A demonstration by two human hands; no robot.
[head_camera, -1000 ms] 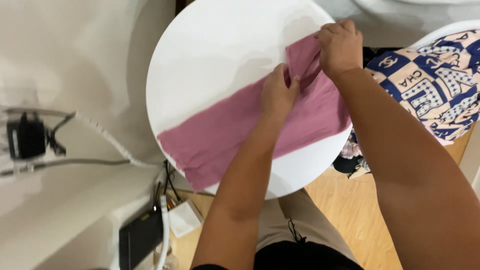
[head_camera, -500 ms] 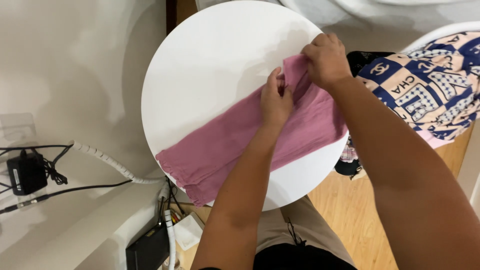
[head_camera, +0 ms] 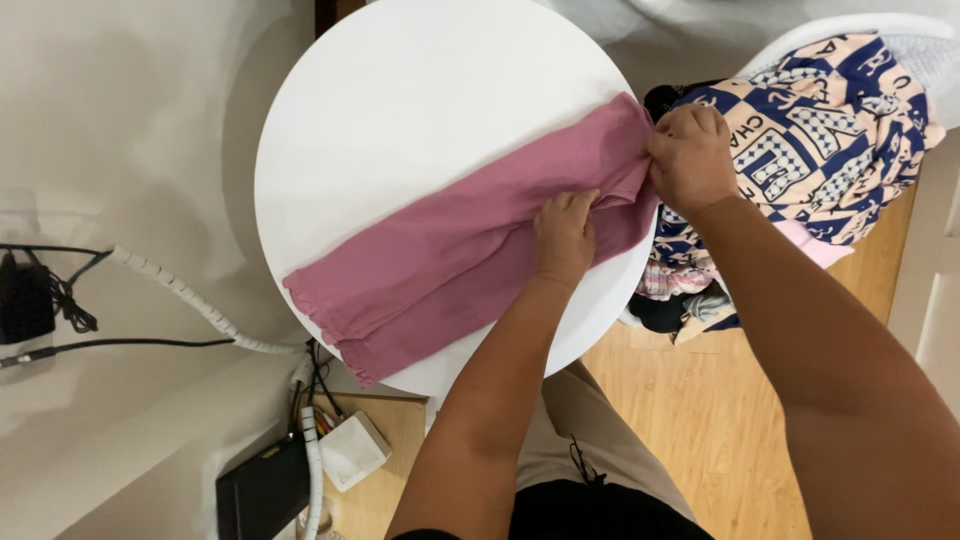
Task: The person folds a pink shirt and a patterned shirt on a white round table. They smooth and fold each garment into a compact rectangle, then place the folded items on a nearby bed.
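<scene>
The right end of a pink pair of trousers (head_camera: 450, 255) is gripped by the right hand (head_camera: 692, 160), whose fingers are curled shut around the bunched fabric at the right edge of the round white table (head_camera: 400, 100). The left hand (head_camera: 565, 235) is laid on the same garment just left of the right hand, palm down, with the fingertips (head_camera: 578, 200) bent into a fold of the cloth; whether the cloth is pinched or only pressed cannot be told.

The trousers are spread diagonally across the table, from the gripped end at the centre right of the frame down to the frilled leg hems (head_camera: 335, 335) at the lower left edge of the tabletop, where they slightly overhang the rim.

In the upper right of the frame, just beside the right hand, a heap of clothes (head_camera: 820, 130) is seen, topped by a cream and navy patterned garment, with further crumpled pieces below it near the wooden floor (head_camera: 720, 400).

At the left of the frame, black cables (head_camera: 120, 345) and a white spiral-wrapped cable (head_camera: 190, 300) are run along the pale wall. In the lower left, a black box (head_camera: 265, 490) and a small white box (head_camera: 350, 450) are set beneath the table.
</scene>
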